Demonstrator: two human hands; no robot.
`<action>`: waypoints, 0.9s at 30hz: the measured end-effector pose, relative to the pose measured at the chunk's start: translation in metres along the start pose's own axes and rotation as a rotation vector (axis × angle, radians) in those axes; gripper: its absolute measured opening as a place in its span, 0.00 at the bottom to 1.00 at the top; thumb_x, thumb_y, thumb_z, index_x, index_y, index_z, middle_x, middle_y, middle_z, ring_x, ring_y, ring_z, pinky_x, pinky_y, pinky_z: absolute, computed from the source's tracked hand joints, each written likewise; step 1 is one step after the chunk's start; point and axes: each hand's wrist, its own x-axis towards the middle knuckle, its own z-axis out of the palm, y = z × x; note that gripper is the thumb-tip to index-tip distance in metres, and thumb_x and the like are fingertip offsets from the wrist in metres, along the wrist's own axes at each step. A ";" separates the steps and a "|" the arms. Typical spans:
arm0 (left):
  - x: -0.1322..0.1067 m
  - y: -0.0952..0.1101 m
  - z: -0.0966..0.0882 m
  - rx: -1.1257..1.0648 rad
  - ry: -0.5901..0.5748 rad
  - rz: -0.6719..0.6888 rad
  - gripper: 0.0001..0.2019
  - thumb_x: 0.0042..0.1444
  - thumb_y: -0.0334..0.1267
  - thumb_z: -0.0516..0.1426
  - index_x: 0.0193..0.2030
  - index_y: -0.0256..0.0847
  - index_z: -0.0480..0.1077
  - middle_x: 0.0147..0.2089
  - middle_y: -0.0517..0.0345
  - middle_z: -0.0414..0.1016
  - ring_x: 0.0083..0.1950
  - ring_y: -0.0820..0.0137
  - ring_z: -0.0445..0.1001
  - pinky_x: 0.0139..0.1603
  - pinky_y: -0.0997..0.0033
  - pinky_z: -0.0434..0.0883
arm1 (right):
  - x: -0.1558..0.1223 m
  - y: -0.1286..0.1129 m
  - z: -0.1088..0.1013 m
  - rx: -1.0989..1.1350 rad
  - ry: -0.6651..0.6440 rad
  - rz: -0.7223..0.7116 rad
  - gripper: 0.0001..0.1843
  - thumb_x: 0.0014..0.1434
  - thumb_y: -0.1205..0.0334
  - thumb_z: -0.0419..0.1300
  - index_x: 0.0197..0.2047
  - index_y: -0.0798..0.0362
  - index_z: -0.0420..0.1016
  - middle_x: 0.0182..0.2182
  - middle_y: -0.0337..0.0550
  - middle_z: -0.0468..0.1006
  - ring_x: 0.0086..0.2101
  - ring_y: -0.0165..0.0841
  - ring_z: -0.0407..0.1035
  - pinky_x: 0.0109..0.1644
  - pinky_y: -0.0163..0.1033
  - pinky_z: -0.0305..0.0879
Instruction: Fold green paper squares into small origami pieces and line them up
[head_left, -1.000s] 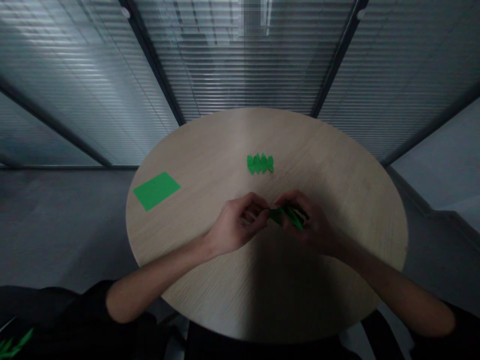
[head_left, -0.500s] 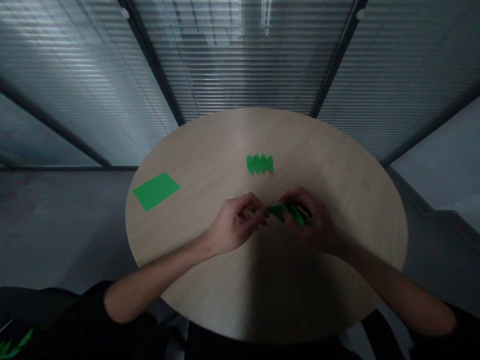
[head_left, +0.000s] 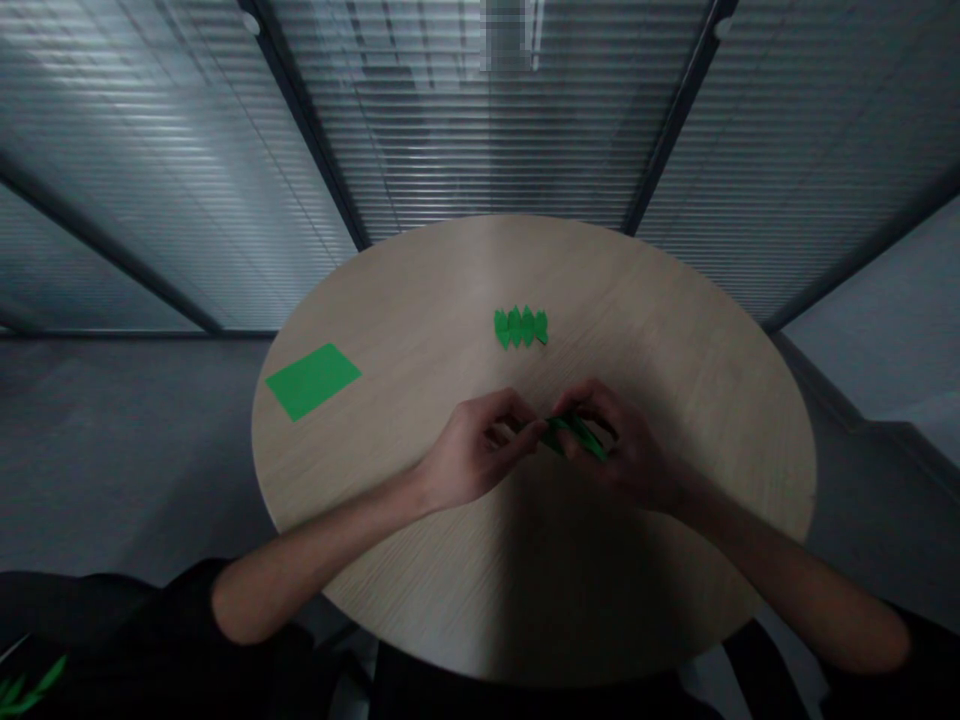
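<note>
Between both hands, above the table, is a folded piece of green paper [head_left: 583, 438]. My right hand [head_left: 626, 450] is closed round its right part, thumb below and fingers over the top. At its left end my left hand [head_left: 480, 445] pinches the paper between thumb and fingers. The fingers cover much of the paper, so its full shape is hidden. Beyond the hands lies a small green folded-paper piece [head_left: 520, 327] with a row of pointed segments. Over on the left a flat green sheet of paper [head_left: 313, 381] rests on the table.
The round wooden table [head_left: 420, 290] has its curved far edge close to glass partitions with blinds [head_left: 495, 150]. A dark shadow falls on the tabletop below my hands. Green leaves [head_left: 34, 690] show at the lower left corner.
My left hand has moved slightly right and now closes on the paper's left tip, which stuck out further before. My right hand has shifted its fingers a little on the paper.
</note>
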 end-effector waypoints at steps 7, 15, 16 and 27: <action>0.000 -0.002 0.003 -0.169 -0.025 0.012 0.12 0.69 0.43 0.59 0.39 0.36 0.71 0.40 0.52 0.79 0.31 0.74 0.78 0.28 0.76 0.78 | 0.001 0.000 0.002 0.012 0.074 -0.021 0.07 0.65 0.65 0.64 0.41 0.48 0.68 0.38 0.40 0.78 0.36 0.32 0.74 0.39 0.39 0.72; 0.000 -0.001 0.006 -0.302 -0.005 0.013 0.09 0.64 0.38 0.62 0.36 0.35 0.70 0.45 0.47 0.81 0.33 0.74 0.80 0.34 0.76 0.82 | 0.003 -0.002 0.003 0.010 0.102 -0.050 0.07 0.65 0.66 0.64 0.43 0.47 0.69 0.40 0.41 0.75 0.38 0.32 0.74 0.40 0.39 0.72; 0.000 -0.001 0.007 -0.318 0.004 0.007 0.09 0.63 0.38 0.63 0.35 0.36 0.70 0.45 0.47 0.82 0.33 0.74 0.80 0.34 0.76 0.82 | 0.002 -0.001 0.003 0.013 0.101 -0.043 0.08 0.65 0.66 0.64 0.43 0.47 0.69 0.40 0.41 0.75 0.37 0.32 0.74 0.40 0.39 0.72; 0.004 0.008 0.009 -0.443 0.039 -0.059 0.11 0.57 0.35 0.67 0.44 0.38 0.72 0.37 0.54 0.83 0.34 0.71 0.83 0.33 0.76 0.82 | -0.002 0.000 0.007 0.005 0.084 -0.021 0.11 0.63 0.66 0.65 0.46 0.47 0.69 0.39 0.40 0.76 0.35 0.31 0.73 0.37 0.38 0.71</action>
